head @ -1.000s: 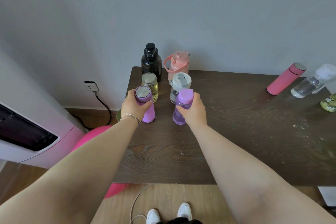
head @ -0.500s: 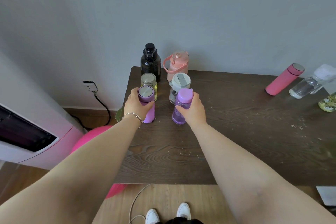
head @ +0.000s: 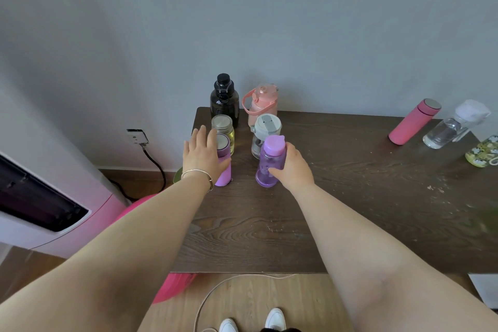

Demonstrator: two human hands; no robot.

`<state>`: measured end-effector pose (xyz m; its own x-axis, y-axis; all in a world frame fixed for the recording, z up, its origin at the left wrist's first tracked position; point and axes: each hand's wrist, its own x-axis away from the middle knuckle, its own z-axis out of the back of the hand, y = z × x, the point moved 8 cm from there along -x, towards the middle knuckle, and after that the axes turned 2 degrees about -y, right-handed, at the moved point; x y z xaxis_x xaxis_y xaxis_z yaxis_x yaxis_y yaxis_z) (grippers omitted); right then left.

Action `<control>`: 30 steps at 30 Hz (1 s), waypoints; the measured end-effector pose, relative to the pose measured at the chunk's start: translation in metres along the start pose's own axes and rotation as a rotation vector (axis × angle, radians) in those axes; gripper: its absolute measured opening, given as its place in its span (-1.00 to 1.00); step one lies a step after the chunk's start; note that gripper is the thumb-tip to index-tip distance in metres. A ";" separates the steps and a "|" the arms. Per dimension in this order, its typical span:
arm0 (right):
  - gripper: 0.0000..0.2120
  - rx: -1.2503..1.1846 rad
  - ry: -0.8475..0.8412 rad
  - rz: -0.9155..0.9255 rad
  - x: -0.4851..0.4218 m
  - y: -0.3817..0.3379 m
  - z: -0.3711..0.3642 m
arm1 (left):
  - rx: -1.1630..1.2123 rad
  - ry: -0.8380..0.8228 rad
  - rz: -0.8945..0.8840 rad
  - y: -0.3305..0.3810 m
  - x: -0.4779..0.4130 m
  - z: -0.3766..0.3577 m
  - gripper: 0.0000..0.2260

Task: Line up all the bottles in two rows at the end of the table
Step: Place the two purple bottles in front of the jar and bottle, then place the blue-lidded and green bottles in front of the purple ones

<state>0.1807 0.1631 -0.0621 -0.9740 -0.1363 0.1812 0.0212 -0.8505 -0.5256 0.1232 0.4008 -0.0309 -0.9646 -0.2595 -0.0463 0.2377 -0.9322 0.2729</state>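
Six bottles stand in two rows at the left end of the dark wooden table (head: pixel 350 197). The left row holds a black bottle (head: pixel 224 100), a yellow-tinted jar bottle (head: pixel 223 127) and a lilac thermos (head: pixel 224 172). The right row holds a pink jug (head: pixel 261 101), a grey bottle with a white lid (head: pixel 265 127) and a clear purple bottle (head: pixel 270 162). My left hand (head: pixel 202 156) is open with fingers spread at the thermos's left side. My right hand (head: pixel 292 170) grips the purple bottle, which stands on the table.
At the far right of the table a pink thermos (head: pixel 413 121), a clear bottle (head: pixel 452 127) and a yellow-green patterned bottle (head: pixel 482 151) lean or lie. A white and pink appliance (head: pixel 54 210) stands left of the table. A cord (head: pixel 215 291) crosses the floor.
My left hand has opened and let go of the lilac thermos, fingers now spread. My right hand still holds the purple bottle in the same place.
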 end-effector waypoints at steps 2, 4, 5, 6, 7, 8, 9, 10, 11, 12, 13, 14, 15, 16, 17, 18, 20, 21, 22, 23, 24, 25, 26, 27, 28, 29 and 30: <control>-0.23 0.159 0.024 0.031 0.007 0.002 0.009 | -0.131 -0.004 -0.072 0.010 0.002 0.004 -0.25; -0.25 0.304 0.063 0.090 0.015 0.002 0.020 | -0.245 -0.027 -0.140 0.023 0.004 0.004 -0.24; -0.26 0.365 0.080 0.122 0.018 0.002 0.025 | -0.288 -0.038 -0.167 0.031 0.006 0.004 -0.24; -0.28 0.419 0.092 0.146 0.020 0.003 0.029 | -0.310 -0.042 -0.190 0.039 0.007 0.005 -0.25; -0.29 0.462 0.101 0.164 0.022 0.005 0.033 | -0.318 -0.041 -0.213 0.048 0.008 0.006 -0.26; -0.30 0.491 0.112 0.177 0.023 0.007 0.037 | -0.323 -0.037 -0.237 0.058 0.009 0.008 -0.26; -0.31 0.509 0.124 0.185 0.024 0.010 0.042 | -0.329 -0.034 -0.263 0.069 0.010 0.010 -0.27; -0.31 0.520 0.135 0.188 0.025 0.014 0.048 | -0.331 -0.031 -0.289 0.081 0.011 0.011 -0.28; -0.32 0.525 0.144 0.187 0.027 0.018 0.053 | -0.330 -0.030 -0.312 0.093 0.013 0.013 -0.29; -0.32 0.524 0.156 0.186 0.028 0.024 0.060 | -0.330 -0.032 -0.329 0.104 0.014 0.013 -0.29; -0.32 0.520 0.168 0.183 0.030 0.031 0.067 | -0.334 -0.038 -0.344 0.116 0.015 0.012 -0.29; -0.33 0.512 0.179 0.178 0.032 0.039 0.075 | -0.344 -0.046 -0.358 0.128 0.016 0.010 -0.28; -0.33 0.502 0.186 0.172 0.033 0.048 0.083 | -0.357 -0.054 -0.368 0.140 0.017 0.008 -0.28; -0.33 0.492 0.194 0.168 0.035 0.058 0.091 | -0.372 -0.057 -0.377 0.153 0.018 0.005 -0.28; -0.33 0.486 0.205 0.166 0.037 0.069 0.100 | -0.387 -0.054 -0.383 0.165 0.020 0.002 -0.28; -0.33 0.479 0.213 0.163 0.039 0.081 0.109 | -0.400 -0.050 -0.387 0.178 0.022 -0.001 -0.28; -0.32 0.469 0.218 0.147 0.043 0.109 0.129 | -0.419 -0.053 -0.389 0.206 0.027 -0.009 -0.28; -0.31 0.467 0.222 0.138 0.045 0.124 0.139 | -0.421 -0.064 -0.388 0.221 0.031 -0.014 -0.28; -0.31 0.464 0.231 0.127 0.048 0.140 0.151 | -0.417 -0.077 -0.389 0.237 0.034 -0.019 -0.28; -0.30 0.461 0.241 0.114 0.051 0.156 0.162 | -0.412 -0.090 -0.391 0.255 0.038 -0.025 -0.29; -0.30 0.458 0.252 0.101 0.054 0.172 0.174 | -0.408 -0.101 -0.397 0.273 0.042 -0.030 -0.29; -0.30 0.454 0.262 0.089 0.058 0.188 0.185 | -0.405 -0.109 -0.403 0.292 0.046 -0.035 -0.29; -0.30 0.450 0.269 0.076 0.062 0.204 0.196 | -0.402 -0.113 -0.409 0.311 0.049 -0.040 -0.29; -0.30 0.446 0.272 0.061 0.066 0.220 0.206 | -0.396 -0.116 -0.413 0.330 0.054 -0.044 -0.29; -0.30 0.444 0.276 0.049 0.070 0.237 0.216 | -0.388 -0.117 -0.415 0.349 0.058 -0.049 -0.29; -0.30 0.445 0.285 0.038 0.075 0.253 0.226 | -0.380 -0.118 -0.418 0.368 0.062 -0.053 -0.29; -0.29 0.447 0.293 0.026 0.079 0.268 0.236 | -0.371 -0.117 -0.424 0.385 0.066 -0.057 -0.29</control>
<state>0.1624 -0.1958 0.0075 -0.9927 -0.0669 -0.1001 0.0778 -0.9909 -0.1097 0.1575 0.0100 0.0161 -0.9855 0.1664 0.0343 -0.1691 -0.9802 -0.1032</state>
